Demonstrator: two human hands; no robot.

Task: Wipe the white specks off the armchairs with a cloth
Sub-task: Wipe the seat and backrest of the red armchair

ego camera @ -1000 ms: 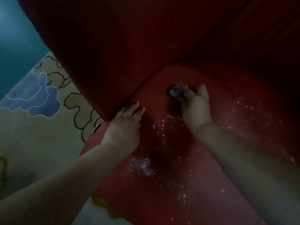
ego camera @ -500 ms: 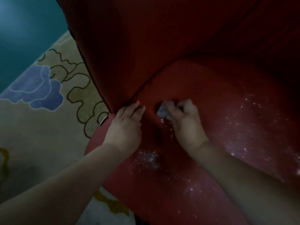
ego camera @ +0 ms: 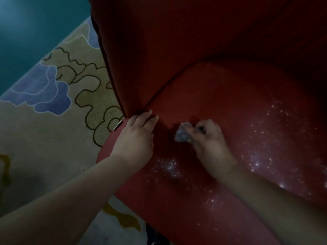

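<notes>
A red armchair [ego camera: 221,89] fills the right of the head view, its seat dusted with white specks [ego camera: 167,165] below my hands and in a wider patch at the right [ego camera: 270,138]. My right hand [ego camera: 208,142] grips a small crumpled grey cloth [ego camera: 182,134] and presses it onto the seat near the left side. My left hand [ego camera: 136,137] rests flat on the seat's left front corner, fingers straight and pointing at the crease under the armrest.
The chair's tall red side and back [ego camera: 159,41] rise behind the seat. A beige rug [ego camera: 44,138] with blue and olive cloud shapes lies to the left, with teal floor [ego camera: 26,32] beyond it. A small metal tag [ego camera: 118,125] shows at the seat's edge.
My right hand has pulled the cloth from the back of the seat toward the front and left, close to my left hand. The left hand has stayed put.
</notes>
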